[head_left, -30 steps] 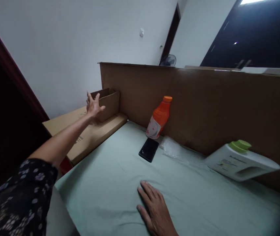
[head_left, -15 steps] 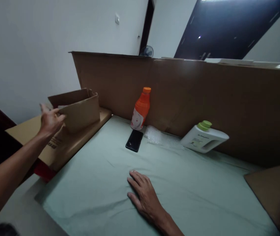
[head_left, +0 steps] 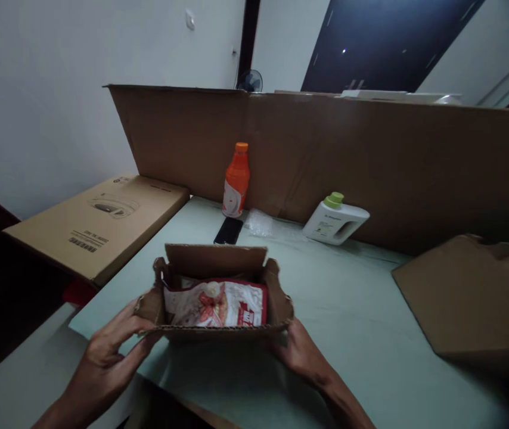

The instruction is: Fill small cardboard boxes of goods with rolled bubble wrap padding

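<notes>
On green bedsheet (head_left: 348, 310), open cardboard box (head_left: 216, 289) sits between left hand (head_left: 109, 348) and right hand (head_left: 301, 351)

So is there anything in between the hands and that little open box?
No. Both hands already hold the small cardboard box: the left hand at its left corner, the right hand at its right. Nothing visible sits between them.

Both bare forearms reach forward from the lower edge of the view, the left hand (head_left: 111, 345) curled with thumb above and fingers beneath in a pinch, while the right hand (head_left: 299, 351) extends palm inward, its fingers mostly hidden, the two hands level and apart.
</notes>
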Demonstrator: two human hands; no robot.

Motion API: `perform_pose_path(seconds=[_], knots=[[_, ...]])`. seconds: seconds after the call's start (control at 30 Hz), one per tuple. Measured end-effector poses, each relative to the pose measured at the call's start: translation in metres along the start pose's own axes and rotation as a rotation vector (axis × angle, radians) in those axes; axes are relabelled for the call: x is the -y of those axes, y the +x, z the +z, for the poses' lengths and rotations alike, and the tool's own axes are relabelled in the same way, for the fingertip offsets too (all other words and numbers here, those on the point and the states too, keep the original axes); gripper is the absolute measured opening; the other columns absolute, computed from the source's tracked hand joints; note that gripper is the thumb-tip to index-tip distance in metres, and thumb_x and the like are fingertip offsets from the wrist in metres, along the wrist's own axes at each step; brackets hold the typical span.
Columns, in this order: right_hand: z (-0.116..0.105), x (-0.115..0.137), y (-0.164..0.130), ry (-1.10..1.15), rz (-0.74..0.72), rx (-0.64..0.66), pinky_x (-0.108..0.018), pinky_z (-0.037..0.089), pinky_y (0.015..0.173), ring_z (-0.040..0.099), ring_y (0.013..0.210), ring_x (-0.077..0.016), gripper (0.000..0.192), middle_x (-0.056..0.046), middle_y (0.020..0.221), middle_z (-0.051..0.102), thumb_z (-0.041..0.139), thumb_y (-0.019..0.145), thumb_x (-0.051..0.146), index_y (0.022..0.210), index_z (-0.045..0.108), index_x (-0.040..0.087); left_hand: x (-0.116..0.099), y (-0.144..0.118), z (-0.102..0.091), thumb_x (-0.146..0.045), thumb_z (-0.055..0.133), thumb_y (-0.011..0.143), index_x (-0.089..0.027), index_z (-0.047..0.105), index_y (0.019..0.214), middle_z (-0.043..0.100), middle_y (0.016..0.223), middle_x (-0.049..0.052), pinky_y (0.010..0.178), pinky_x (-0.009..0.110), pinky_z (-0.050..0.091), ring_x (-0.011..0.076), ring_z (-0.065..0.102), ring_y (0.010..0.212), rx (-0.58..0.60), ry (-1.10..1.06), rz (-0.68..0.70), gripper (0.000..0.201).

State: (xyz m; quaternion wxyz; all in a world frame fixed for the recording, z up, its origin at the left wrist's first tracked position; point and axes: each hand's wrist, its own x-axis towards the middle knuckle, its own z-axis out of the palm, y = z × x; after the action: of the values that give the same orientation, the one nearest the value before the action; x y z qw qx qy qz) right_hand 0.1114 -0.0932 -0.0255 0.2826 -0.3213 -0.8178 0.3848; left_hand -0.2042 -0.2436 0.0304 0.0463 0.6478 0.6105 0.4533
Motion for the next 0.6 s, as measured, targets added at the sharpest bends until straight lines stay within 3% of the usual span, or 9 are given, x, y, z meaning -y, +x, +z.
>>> perform_pose_path(seconds=[0.13,0.2,0.3,0.37,0.47,0.53,0.6], knots=[[-0.024,0.000,-0.047,-0.010,0.173,-0.165,-0.047,0.055,0.102,0.061,0.126,-0.0342,0.066,-0.013,0.144,0.060,0.065,0.086,0.052,0.145,0.054,0.022,-0.011,0.017,0.046,-0.017,0.062,0.087,-0.025,0.069,0.082,0.074,0.077,0.002,0.093,0.031,0.057,0.0239,0.072,0.107,0.030,-0.065,0.109,0.013],[-0.035,-0.008,-0.062,-0.030,0.238,-0.242,-0.046,0.056,0.099,0.066,0.120,-0.0343,0.061,-0.014,0.136,0.066,0.066,0.085,0.053,0.137,0.062,0.021,-0.013,0.030,0.070,-0.015,0.059,0.089,-0.024,0.068,0.082,0.076,0.082,0.004,0.095,0.033,0.057,0.0250,0.070,0.115,0.063,-0.114,0.138,0.015],[-0.065,-0.029,-0.078,-0.024,0.274,-0.252,-0.046,0.058,0.095,0.069,0.113,-0.0356,0.060,-0.016,0.126,0.071,0.071,0.079,0.056,0.127,0.070,0.019,-0.014,0.035,0.098,-0.014,0.060,0.088,-0.024,0.068,0.091,0.073,0.120,0.010,0.100,0.039,0.056,0.0278,0.063,0.127,0.013,-0.187,0.151,0.014],[-0.092,-0.045,-0.081,0.001,0.286,-0.223,-0.045,0.059,0.094,0.069,0.114,-0.0353,0.059,-0.016,0.128,0.070,0.071,0.079,0.056,0.125,0.071,0.020,-0.010,0.026,0.110,-0.018,0.064,0.086,-0.029,0.064,0.118,0.053,0.150,0.013,0.104,0.047,0.053,0.0317,0.056,0.135,-0.087,-0.233,0.083,0.033],[-0.132,-0.072,-0.059,-0.050,0.294,-0.255,-0.044,0.059,0.093,0.070,0.112,-0.0321,0.052,-0.015,0.133,0.068,0.062,0.087,0.053,0.126,0.070,0.021,0.005,0.000,0.127,-0.029,0.065,0.086,-0.037,0.033,0.153,0.033,0.163,0.014,0.103,0.051,0.055,0.0346,0.056,0.134,-0.185,-0.298,-0.108,0.075],[-0.147,-0.090,-0.022,-0.216,0.260,-0.220,-0.043,0.059,0.093,0.070,0.112,-0.0293,0.046,-0.013,0.132,0.069,0.053,0.092,0.045,0.128,0.069,0.021,0.018,-0.013,0.143,-0.035,0.062,0.088,-0.035,0.025,0.158,0.041,0.159,0.014,0.103,0.052,0.055,0.0354,0.057,0.132,-0.120,-0.257,-0.216,0.080],[-0.148,-0.107,0.029,-0.487,0.212,-0.125,-0.043,0.055,0.098,0.066,0.119,-0.0279,0.046,-0.012,0.133,0.068,0.051,0.091,0.033,0.132,0.065,0.020,0.032,-0.014,0.164,-0.043,0.063,0.086,-0.031,0.029,0.158,0.057,0.145,0.015,0.103,0.054,0.055,0.0380,0.058,0.131,0.003,-0.192,-0.224,0.080]])
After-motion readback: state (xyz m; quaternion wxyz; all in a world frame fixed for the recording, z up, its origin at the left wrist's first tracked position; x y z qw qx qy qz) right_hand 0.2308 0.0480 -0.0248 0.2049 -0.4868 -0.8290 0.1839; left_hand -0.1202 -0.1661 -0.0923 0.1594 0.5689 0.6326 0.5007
